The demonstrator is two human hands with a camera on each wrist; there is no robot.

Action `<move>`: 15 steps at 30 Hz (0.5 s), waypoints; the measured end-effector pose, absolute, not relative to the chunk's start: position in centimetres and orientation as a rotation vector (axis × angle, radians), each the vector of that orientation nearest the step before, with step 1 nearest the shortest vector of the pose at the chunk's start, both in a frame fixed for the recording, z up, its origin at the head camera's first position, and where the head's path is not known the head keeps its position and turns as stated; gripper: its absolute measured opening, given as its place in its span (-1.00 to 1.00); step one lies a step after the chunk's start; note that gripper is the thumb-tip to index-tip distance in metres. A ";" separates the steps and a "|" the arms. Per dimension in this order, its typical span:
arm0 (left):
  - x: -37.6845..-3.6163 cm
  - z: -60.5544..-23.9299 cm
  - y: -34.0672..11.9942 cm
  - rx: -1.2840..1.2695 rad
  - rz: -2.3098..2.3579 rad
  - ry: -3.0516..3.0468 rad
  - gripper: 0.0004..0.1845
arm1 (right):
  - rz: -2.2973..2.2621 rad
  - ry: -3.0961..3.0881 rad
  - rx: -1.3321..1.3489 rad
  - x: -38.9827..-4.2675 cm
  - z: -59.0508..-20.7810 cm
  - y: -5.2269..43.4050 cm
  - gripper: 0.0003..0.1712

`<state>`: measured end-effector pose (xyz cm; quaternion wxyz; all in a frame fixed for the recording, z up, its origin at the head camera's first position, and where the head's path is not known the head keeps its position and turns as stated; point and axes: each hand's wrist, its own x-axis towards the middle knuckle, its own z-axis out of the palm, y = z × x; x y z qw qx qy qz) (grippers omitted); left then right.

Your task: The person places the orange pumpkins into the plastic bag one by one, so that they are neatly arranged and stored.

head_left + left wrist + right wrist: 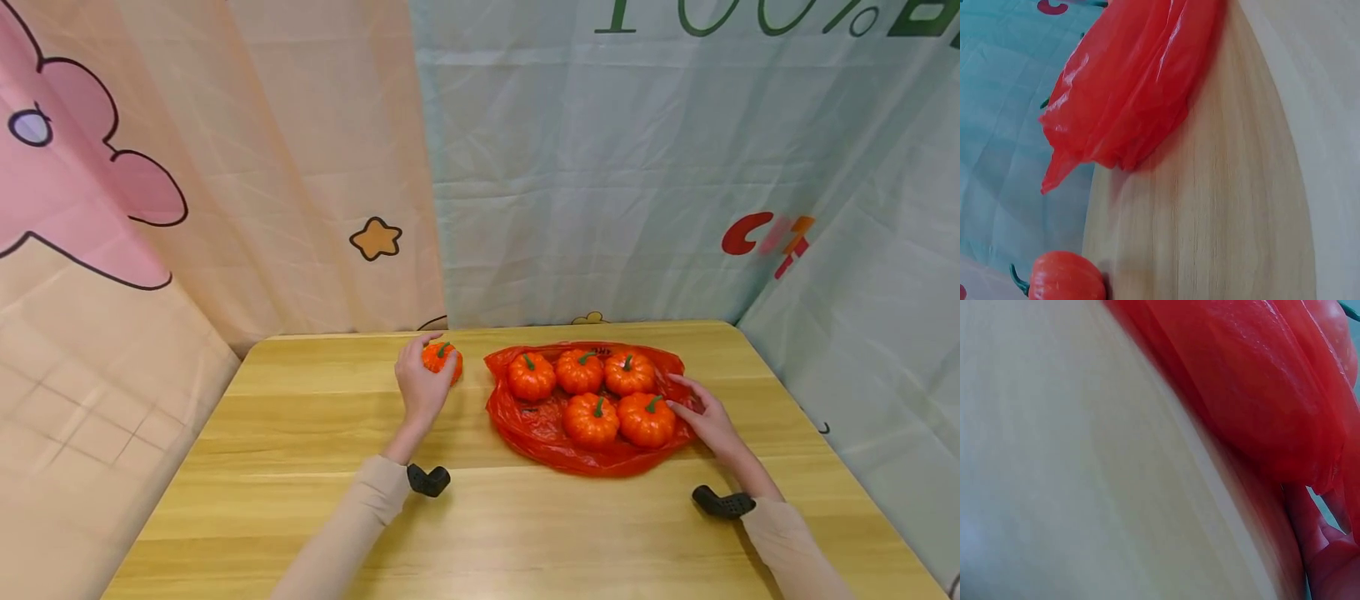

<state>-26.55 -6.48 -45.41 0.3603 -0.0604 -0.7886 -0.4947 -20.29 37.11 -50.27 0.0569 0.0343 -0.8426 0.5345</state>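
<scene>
Orange small pumpkin (441, 358) gripped in the curled left hand (422, 385) on the tabletop (315, 433), just left of the red plastic bag (540, 425) bearing five pumpkins (591, 418), right hand (703, 418) resting straight-fingered on the bag's right edge.

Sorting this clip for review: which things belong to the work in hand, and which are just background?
In hand: left hand holding a lone pumpkin; right hand on the red bag; five pumpkins on it.
Background: table; printed curtains.
</scene>
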 end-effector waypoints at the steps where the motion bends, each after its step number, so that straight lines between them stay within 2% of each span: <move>1: -26.7 -45.5 -6.8 -0.145 -1.284 -2.029 -0.65 | 1.615 -2.561 0.098 -20.3 -50.4 37.2 -0.34; 10: -27.8 -46.4 -8.0 -0.058 -1.400 -1.939 -0.60 | 1.624 -2.598 0.069 -20.2 -50.3 37.3 -0.32; 15: -28.5 -46.9 -8.0 0.028 -1.497 -2.027 -0.45 | 1.632 -2.609 0.040 -20.3 -50.2 37.3 -0.30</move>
